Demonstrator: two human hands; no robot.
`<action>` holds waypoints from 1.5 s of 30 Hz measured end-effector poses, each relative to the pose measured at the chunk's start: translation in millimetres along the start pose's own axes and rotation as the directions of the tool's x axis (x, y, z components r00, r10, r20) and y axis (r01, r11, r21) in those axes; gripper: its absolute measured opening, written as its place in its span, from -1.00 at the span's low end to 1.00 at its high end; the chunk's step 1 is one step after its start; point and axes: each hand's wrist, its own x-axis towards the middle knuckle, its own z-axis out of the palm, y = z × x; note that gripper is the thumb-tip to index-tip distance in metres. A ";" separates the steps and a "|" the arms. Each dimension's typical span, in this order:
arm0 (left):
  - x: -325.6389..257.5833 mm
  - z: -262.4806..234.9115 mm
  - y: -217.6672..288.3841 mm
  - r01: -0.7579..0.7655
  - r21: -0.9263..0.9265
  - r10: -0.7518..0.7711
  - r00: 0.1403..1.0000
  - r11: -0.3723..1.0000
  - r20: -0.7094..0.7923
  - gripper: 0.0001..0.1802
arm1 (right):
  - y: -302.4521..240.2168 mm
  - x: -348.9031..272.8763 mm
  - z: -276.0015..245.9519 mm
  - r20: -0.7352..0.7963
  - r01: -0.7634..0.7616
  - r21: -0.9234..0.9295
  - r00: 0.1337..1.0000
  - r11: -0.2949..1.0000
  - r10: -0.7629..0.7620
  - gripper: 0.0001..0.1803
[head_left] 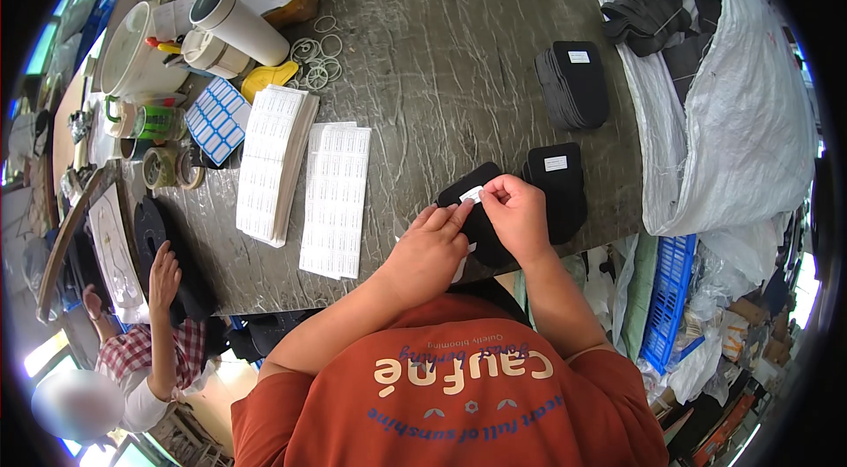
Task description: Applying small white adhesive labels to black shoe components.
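My right hand [519, 213] pinches the edge of a small white label [472, 195] against the top of a black rounded pad [482, 224]. Beside it, my left hand [430, 248] reaches over the pad with its index finger at the label's other end. Its remaining fingers are curled, and white edges of what looks like a label sheet [460, 269] peek out from under it. Just right of my hands lies a black pad stack [558, 198] with a white label on top. Farther off stands a taller labelled pad stack [572, 87].
Printed label sheets [335, 202] and a thicker sheet stack [275, 162] lie left. Behind them are a white tumbler [240, 26], rubber bands [318, 56] and tape rolls [161, 167]. A white woven sack [732, 114] of black pieces stands right. Another person's hand [164, 277] shows lower left.
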 end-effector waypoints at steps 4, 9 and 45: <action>1.9 0.1 3.4 0.014 0.052 -0.015 1.000 0.999 0.026 -0.75 | 8.4 -1.6 3.1 -0.055 0.052 -0.062 0.997 0.997 -0.055 -0.88; 1.6 2.3 3.3 0.032 0.043 -0.033 0.999 0.999 0.039 -0.75 | -1.9 2.3 1.6 -0.085 -0.052 -0.113 0.995 0.992 0.042 -0.69; -19.5 -6.9 -9.6 0.452 -0.554 -0.533 0.846 0.699 0.018 -0.76 | -16.2 -30.3 -10.8 -0.130 0.367 0.517 0.927 0.774 -0.352 -0.89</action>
